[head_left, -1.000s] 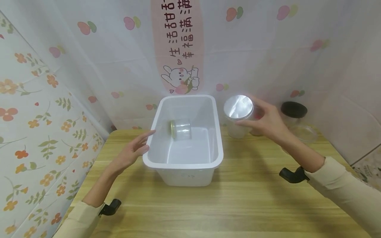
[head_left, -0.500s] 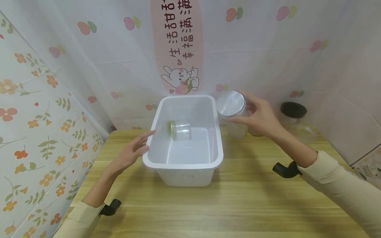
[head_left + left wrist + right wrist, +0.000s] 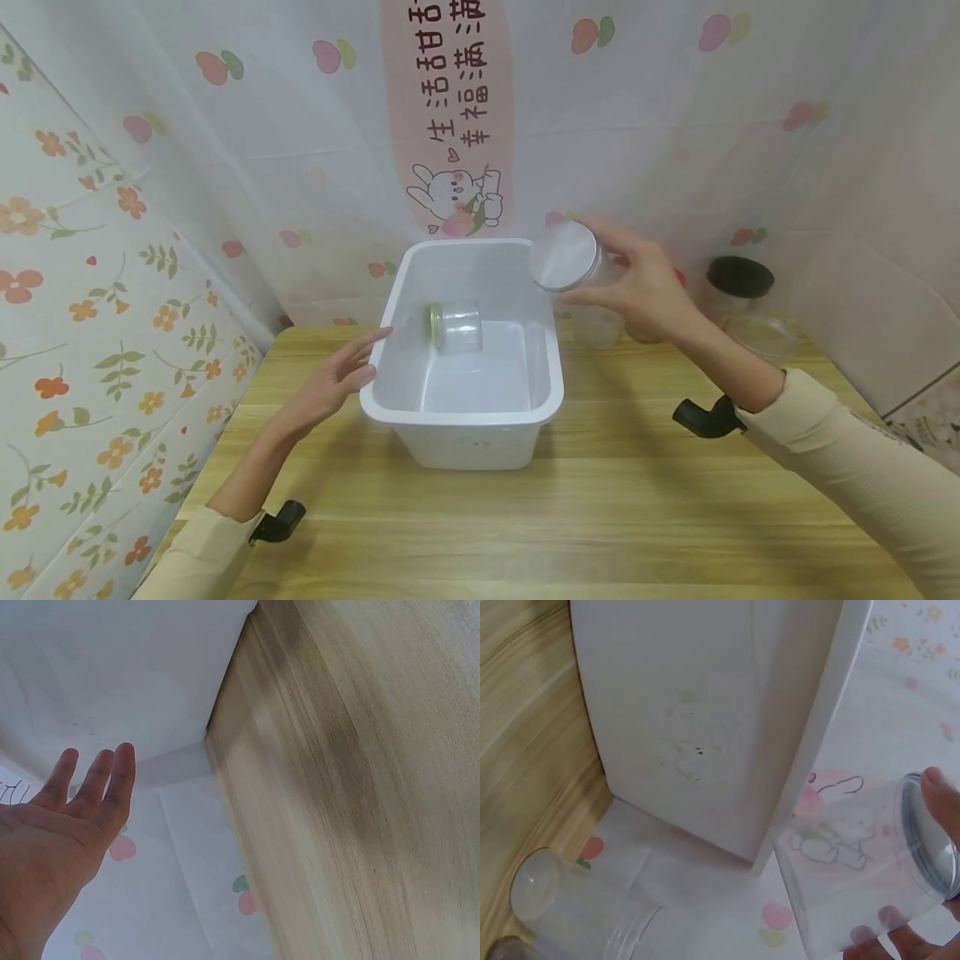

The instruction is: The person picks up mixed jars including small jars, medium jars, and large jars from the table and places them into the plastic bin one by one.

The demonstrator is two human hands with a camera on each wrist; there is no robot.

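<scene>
A white plastic tub stands on the wooden table. Inside it a clear jar with a gold lid lies on its side. My right hand grips a clear jar with a silver lid around the lid end. That jar is tilted, in the air at the tub's right rim; its see-through body shows in the right wrist view. My left hand is at the tub's left rim, fingertips right at the edge. In the left wrist view the left hand's fingers are extended.
Behind my right hand a clear jar stands on the table, with a red-lidded container mostly hidden beside it. Farther right are a black-lidded jar and a clear round container. A patterned curtain hangs behind.
My right hand has moved left and slightly up with the silver-lidded jar, from beside the tub to its right rim, tilting it more. The left hand has stayed in place.
</scene>
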